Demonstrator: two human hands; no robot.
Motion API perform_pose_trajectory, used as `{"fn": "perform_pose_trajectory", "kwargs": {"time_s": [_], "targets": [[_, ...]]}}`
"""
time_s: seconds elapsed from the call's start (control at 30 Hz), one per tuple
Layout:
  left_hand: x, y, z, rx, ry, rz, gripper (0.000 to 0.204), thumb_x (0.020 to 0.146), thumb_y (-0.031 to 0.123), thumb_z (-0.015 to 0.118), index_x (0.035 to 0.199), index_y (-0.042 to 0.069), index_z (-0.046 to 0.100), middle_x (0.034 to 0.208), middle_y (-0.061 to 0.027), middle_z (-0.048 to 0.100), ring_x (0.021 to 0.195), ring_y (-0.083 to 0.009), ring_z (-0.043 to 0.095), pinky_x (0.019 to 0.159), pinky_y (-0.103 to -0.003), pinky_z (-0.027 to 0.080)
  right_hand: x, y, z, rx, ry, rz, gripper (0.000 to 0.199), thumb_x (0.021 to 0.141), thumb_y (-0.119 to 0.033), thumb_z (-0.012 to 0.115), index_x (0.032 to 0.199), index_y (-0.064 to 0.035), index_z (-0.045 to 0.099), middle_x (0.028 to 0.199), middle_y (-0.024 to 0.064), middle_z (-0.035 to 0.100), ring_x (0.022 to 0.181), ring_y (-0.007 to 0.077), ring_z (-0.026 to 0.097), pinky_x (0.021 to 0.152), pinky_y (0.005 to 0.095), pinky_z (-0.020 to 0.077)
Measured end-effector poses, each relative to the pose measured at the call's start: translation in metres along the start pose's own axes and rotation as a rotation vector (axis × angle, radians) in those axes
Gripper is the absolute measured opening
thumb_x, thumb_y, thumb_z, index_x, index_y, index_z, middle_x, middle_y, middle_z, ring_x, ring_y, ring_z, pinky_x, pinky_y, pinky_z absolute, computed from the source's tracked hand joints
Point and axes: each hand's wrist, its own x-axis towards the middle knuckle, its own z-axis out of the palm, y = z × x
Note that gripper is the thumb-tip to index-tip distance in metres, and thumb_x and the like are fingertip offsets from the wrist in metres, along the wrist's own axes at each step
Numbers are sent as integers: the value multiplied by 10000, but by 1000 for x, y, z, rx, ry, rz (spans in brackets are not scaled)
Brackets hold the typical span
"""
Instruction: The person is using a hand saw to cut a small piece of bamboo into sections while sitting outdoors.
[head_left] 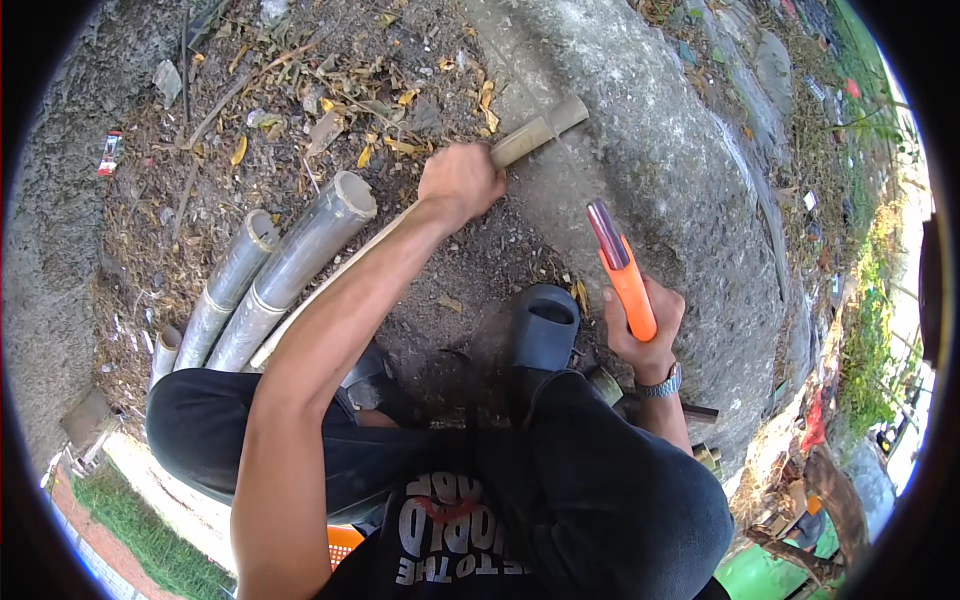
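Observation:
My left hand point(460, 185) is closed around a thin bamboo pole point(540, 132), whose cut end juts over a grey rock. A pale length running under my left forearm seems to be the same pole. In my right hand point(645, 325) is the orange handle of a saw point(628, 285), dark red at its front end. Its thin blade, seen nearly edge-on and blurred, crosses the bamboo near the cut end. I cannot tell how deep its teeth sit. Two thick bamboo poles point(310, 245) point(235, 275) lie left of my left forearm.
A large grey rock point(660, 160) rises on the right. Dry leaves point(370, 100) and litter cover the soil ahead. A shorter bamboo end point(165, 350) shows near my left knee. My dark sandal point(545, 325) stands by the rock, with another bamboo piece point(605, 385) behind it.

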Motion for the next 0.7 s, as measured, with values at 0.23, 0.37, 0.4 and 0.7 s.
{"fn": "perform_pose_trajectory", "kwargs": {"time_s": [0.23, 0.37, 0.4, 0.7], "targets": [[-7, 21, 18, 86, 110, 100, 252, 909, 212, 660, 1036, 17, 757, 876, -209, 764, 830, -335, 770, 793, -447, 630, -90, 5, -42, -106, 38, 134, 142, 818, -108, 763, 786, -39, 644, 598, 116, 535, 478, 306, 541, 506, 383, 435], [21, -40, 5, 51, 140, -54, 304, 916, 282, 664, 1038, 21, 759, 987, -228, 764, 914, -381, 758, 836, -465, 616, 19, -2, 35, 155, 20, -25, 123, 815, -81, 732, 784, -22, 629, 590, 114, 509, 461, 282, 517, 485, 377, 402], [21, -38, 5, 49, 161, -53, 306, 910, 287, 669, 1035, 23, 760, 986, -228, 763, 925, -385, 756, 846, -467, 614, 3, 3, 26, 133, 23, 22, 128, 807, -106, 750, 786, -31, 648, 587, 112, 529, 454, 286, 526, 475, 372, 410], [22, -25, 1, 7, 125, -130, 364, 887, 341, 717, 1125, 67, 752, 1014, -240, 753, 965, -410, 741, 876, -498, 595, -16, 15, 3, -9, 136, 90, 143, 821, -148, 766, 792, -63, 656, 706, 73, 622, 567, 255, 574, 601, 362, 437]]}}
